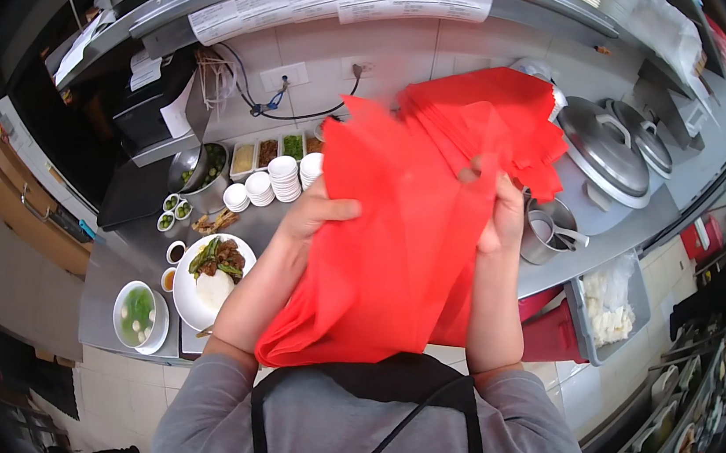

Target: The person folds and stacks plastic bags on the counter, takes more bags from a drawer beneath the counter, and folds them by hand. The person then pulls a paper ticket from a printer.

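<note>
A red non-woven cloth bag [385, 264] hangs in front of my chest, held up between both hands. My left hand [318, 211] grips its left side, with the thumb lying over the cloth. On the other side, my right hand [504, 210] pinches the bag's right edge near the top; part of the fingers is hidden by the cloth. Just behind the bag, a pile of folded red bags [490, 112] rests on the counter, partly covered by the one I hold.
To the left stand a plate of rice and meat [215, 286] and a bowl of green soup [138, 316]. Stacked white small dishes [283, 174] sit behind. On the right are a steel pot with ladle [548, 230], large lidded pots [606, 146] and a grey bin [606, 310].
</note>
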The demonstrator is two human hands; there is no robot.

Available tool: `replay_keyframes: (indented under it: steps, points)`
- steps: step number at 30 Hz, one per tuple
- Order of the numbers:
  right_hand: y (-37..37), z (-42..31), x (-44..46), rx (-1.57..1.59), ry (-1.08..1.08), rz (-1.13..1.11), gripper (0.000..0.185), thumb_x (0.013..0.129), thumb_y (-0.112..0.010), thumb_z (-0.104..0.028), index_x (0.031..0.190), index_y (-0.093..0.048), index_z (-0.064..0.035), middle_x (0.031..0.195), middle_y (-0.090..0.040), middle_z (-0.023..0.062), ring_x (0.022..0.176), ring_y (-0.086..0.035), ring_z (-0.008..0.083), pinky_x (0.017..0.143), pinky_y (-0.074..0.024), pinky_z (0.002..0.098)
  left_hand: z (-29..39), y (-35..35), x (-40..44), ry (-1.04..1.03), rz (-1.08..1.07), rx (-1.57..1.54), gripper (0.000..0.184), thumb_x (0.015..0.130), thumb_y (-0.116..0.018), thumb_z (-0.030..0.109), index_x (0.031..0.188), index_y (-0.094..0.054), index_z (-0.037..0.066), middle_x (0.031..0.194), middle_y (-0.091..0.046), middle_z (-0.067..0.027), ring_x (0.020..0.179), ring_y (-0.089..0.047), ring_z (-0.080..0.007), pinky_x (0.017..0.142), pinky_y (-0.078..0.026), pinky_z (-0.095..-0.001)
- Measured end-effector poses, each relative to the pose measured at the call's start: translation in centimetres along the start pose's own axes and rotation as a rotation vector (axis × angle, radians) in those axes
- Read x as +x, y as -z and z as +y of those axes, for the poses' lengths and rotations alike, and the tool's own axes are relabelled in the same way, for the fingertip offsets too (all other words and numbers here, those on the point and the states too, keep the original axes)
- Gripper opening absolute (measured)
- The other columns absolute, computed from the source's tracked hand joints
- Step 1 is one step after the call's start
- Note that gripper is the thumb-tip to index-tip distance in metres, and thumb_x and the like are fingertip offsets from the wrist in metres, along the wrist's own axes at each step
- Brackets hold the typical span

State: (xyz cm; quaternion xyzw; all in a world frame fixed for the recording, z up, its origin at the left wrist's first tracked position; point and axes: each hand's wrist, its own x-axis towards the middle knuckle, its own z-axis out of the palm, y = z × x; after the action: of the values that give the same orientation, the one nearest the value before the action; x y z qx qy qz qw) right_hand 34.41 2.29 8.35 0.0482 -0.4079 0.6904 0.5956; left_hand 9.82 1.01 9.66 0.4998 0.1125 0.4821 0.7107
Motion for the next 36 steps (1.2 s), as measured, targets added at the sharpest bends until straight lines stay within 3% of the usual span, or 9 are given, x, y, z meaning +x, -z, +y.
replay_keyframes:
  steps: [13,16,18,19,23,28,32,34,36]
  points:
    - [0.0,-5.2,-0.4,0.219,0.286,0.247,0.043,0.086,-0.044,-0.001,0.126,-0.043,-0.0147,0.123,-0.051,0.0029,0.113,-0.047,0.0189,0.096,-0.0392,0.0398,0.6,4.2,-2.6,-0.207,0.135,-0.141,0.06,0.069,-0.063,0.007,0.122,-0.038,-0.003,0.112,-0.053,-0.0142,0.102,-0.053,-0.0284,0.091,-0.042,-0.04]
    - [1.2,-6.5,-0.4,0.082,0.446,0.443,0.049,0.082,-0.04,0.007,0.126,-0.045,-0.0138,0.122,-0.052,0.0024,0.103,-0.053,0.0162,0.089,-0.0438,0.0328,0.5,2.9,-2.8,-0.308,0.117,-0.267,0.058,0.07,-0.061,0.006,0.123,-0.038,-0.002,0.114,-0.052,-0.0145,0.103,-0.053,-0.0287,0.091,-0.042,-0.0407]
    - [2.8,-8.6,-1.0,0.122,0.404,-0.146,0.047,0.079,-0.042,0.008,0.122,-0.049,-0.01,0.126,-0.048,0.0054,0.087,-0.054,0.0115,0.07,-0.0481,0.0246,1.4,1.7,-2.8,-0.341,0.137,-0.297,0.057,0.072,-0.059,0.007,0.123,-0.037,-0.001,0.115,-0.051,-0.0147,0.104,-0.052,-0.0289,0.091,-0.042,-0.0411]
    - [2.9,-8.7,-1.2,0.125,0.401,-0.144,0.047,0.079,-0.042,0.008,0.122,-0.049,-0.01,0.126,-0.048,0.0054,0.087,-0.054,0.0115,0.07,-0.0481,0.0246,1.7,1.4,-2.9,-0.34,0.165,-0.283,0.056,0.073,-0.059,0.008,0.124,-0.037,0.0,0.116,-0.051,-0.0149,0.105,-0.052,-0.029,0.091,-0.042,-0.0412]
    - [0.4,-6.6,-0.8,-0.152,0.45,0.407,0.04,0.081,-0.045,0.002,0.12,-0.048,-0.0025,0.118,-0.052,0.0116,0.07,-0.051,0.0083,0.052,-0.0407,0.0181,1.6,5.0,-2.7,-0.304,0.087,-0.171,0.056,0.075,-0.056,0.005,0.126,-0.035,0.0,0.118,-0.05,-0.0146,0.108,-0.051,-0.0286,0.092,-0.042,-0.0401]
    - [-1.0,3.2,-3.0,-1.326,-0.503,0.001,0.039,0.075,-0.064,-0.028,0.094,-0.052,0.0048,0.074,-0.056,0.0097,0.069,-0.054,0.0174,0.058,-0.0434,0.0309,2.0,2.6,-0.1,-0.253,0.255,0.195,0.038,0.078,-0.055,0.001,0.116,-0.048,-0.002,0.11,-0.057,-0.0093,0.1,-0.055,-0.019,0.089,-0.041,-0.0311]
    - [-1.7,10.0,-5.7,-1.426,-0.406,-0.22,0.052,0.077,-0.065,-0.036,0.107,-0.052,0.0037,0.096,-0.059,0.0155,0.089,-0.057,0.0247,0.073,-0.0453,0.0361,3.8,1.1,0.5,-0.305,0.362,0.353,0.03,0.08,-0.058,0.006,0.108,-0.054,-0.002,0.105,-0.06,-0.0079,0.093,-0.058,-0.0164,0.085,-0.042,-0.0293]
    - [-1.6,6.8,-2.7,-1.168,-0.605,-0.075,0.075,0.076,-0.066,-0.038,0.128,-0.034,0.0059,0.126,-0.043,0.0237,0.117,-0.043,0.0306,0.097,-0.0343,0.0373,5.3,1.9,-0.1,-0.365,0.409,0.373,0.029,0.081,-0.057,0.005,0.109,-0.054,-0.002,0.105,-0.059,-0.009,0.092,-0.059,-0.0186,0.082,-0.044,-0.0288]
    - [-2.1,2.8,-0.3,-1.138,-0.438,0.431,0.047,0.083,-0.059,-0.026,0.119,-0.047,0.0023,0.118,-0.053,0.014,0.109,-0.049,0.0226,0.09,-0.041,0.0331,6.9,2.6,-1.0,-0.436,0.39,0.394,0.038,0.085,-0.052,0.008,0.12,-0.041,-0.002,0.115,-0.053,-0.0144,0.106,-0.054,-0.0277,0.076,-0.046,-0.0271]
